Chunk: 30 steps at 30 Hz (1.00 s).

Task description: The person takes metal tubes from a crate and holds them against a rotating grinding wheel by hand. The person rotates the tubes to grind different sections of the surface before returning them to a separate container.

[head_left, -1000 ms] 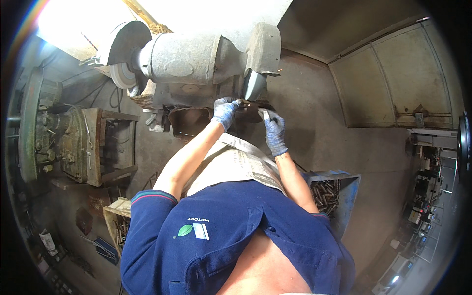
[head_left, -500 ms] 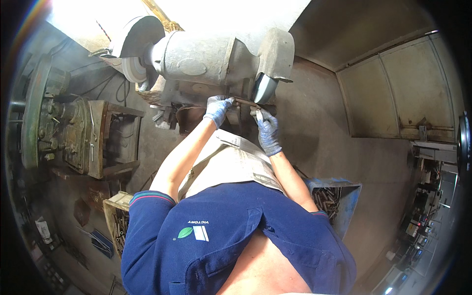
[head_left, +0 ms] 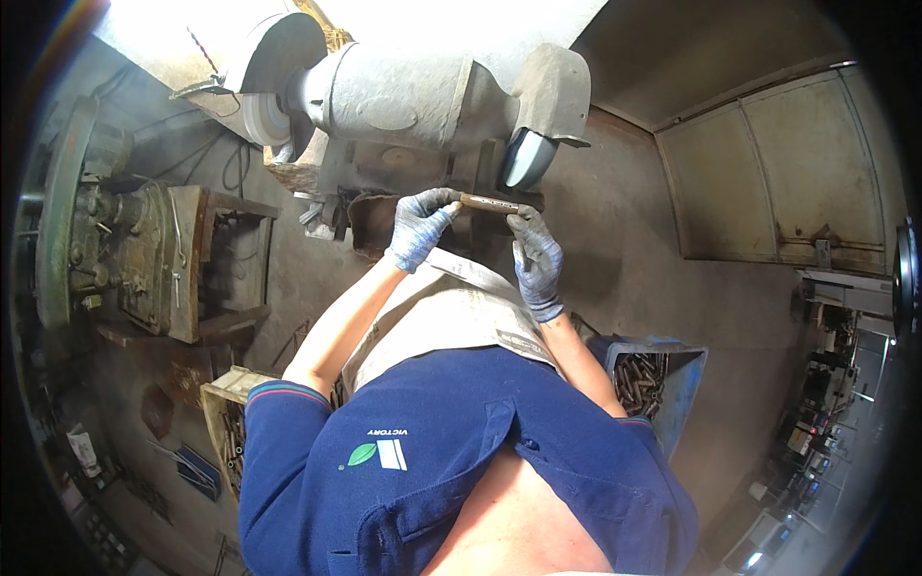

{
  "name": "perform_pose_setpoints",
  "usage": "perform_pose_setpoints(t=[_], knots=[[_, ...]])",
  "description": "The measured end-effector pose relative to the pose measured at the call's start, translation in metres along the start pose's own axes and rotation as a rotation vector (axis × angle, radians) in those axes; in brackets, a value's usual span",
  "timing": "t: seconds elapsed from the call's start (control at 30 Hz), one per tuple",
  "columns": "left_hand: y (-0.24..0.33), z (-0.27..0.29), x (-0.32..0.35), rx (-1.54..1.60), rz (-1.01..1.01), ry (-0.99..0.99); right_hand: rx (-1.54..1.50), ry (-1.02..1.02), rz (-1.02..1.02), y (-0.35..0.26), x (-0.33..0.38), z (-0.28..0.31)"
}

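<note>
A short brown metal rod [head_left: 490, 204] with a row of bright spots along its upper side lies level between my hands. My left hand [head_left: 420, 232], in a grey-and-blue work glove, is closed on its left end. The fingertips of my right hand [head_left: 538, 257], gloved alike, pinch its right end. Just beyond, apart from the rod, is the right wheel [head_left: 530, 159] of a grey bench grinder [head_left: 394, 96]. The grinder's pale left wheel [head_left: 265, 118] sits under its own guard. A light cloth apron [head_left: 451, 307] covers my lap.
A blue bin [head_left: 693, 384] holding several brown metal rods stands by my right side; a yellowish crate [head_left: 223, 392] with similar pieces is at my left. Further left stands a green machine [head_left: 149, 250] on a frame. Metal panels [head_left: 759, 182] line the right wall.
My hands have drawn slightly away from the right wheel with the rod. The rod has turned, and its bright-spotted side now shows. The view has shifted a little.
</note>
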<state>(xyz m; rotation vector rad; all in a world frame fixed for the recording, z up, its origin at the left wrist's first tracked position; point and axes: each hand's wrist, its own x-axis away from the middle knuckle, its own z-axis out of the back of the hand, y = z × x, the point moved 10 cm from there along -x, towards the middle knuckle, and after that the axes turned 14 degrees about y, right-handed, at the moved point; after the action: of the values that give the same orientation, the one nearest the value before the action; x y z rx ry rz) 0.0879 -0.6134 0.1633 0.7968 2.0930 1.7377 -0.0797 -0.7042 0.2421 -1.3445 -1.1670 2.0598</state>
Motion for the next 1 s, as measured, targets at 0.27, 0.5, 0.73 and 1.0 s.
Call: perform_pose_setpoints(t=[0.27, 0.5, 0.73, 1.0], knots=[[0.028, 0.004, 0.01, -0.016, -0.136, 0.028, -0.065, 0.015, 0.015, -0.022, -0.005, 0.0], [0.029, 0.004, 0.014, 0.013, -0.109, 0.032, 0.003, 0.012, 0.062, -0.034, -0.009, 0.001], [0.029, 0.005, 0.016, 0.042, -0.09, 0.016, 0.009, 0.046, 0.046, -0.038, -0.007, 0.001], [0.023, -0.015, 0.011, -0.173, -0.053, -0.112, 0.037, 0.121, -0.06, -0.037, -0.001, 0.018]])
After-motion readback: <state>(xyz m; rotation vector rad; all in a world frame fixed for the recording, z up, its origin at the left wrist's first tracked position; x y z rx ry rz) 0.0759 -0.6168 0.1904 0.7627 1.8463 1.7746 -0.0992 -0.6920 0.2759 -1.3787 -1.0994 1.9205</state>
